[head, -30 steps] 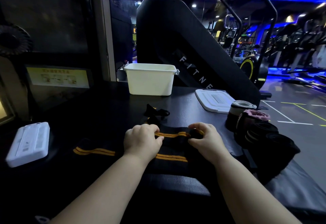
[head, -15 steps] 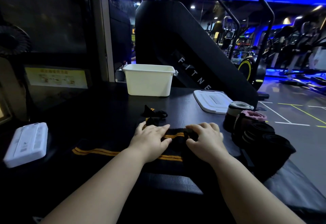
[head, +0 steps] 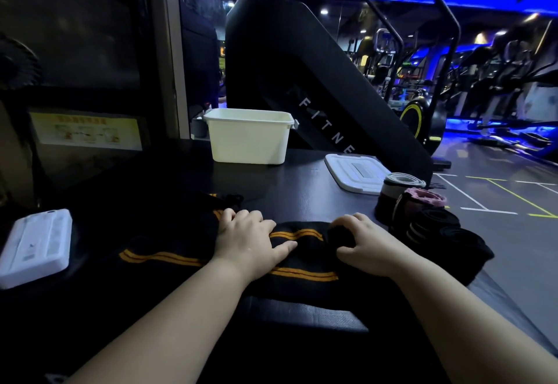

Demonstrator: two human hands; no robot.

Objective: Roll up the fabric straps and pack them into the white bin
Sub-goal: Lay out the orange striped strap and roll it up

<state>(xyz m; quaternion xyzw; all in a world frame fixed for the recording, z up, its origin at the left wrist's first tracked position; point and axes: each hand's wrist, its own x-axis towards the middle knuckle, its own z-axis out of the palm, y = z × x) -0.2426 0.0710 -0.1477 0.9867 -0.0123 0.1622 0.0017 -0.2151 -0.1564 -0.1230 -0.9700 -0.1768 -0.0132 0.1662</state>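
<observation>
A black fabric strap with orange stripes [head: 163,258] lies across the dark table in front of me. Its right part is rolled into a thick roll [head: 302,237]. My left hand [head: 247,240] presses flat on the strap and roll with straight fingers. My right hand [head: 367,244] curls its fingers and thumb around the right end of the roll. The white bin [head: 249,139] stands open at the back of the table, well beyond both hands. Several rolled straps [head: 422,214] sit at the table's right edge, close to my right hand.
The bin's white lid [head: 354,172] lies flat right of the bin. A white flat device [head: 34,246] rests at the left edge. A large black fitness machine [head: 302,81] rises behind the table. Gym floor lies to the right.
The roll has advanced away from me and grown thicker. My left hand went from a curled grip to flat fingers on top. My right hand stayed on the roll's right end.
</observation>
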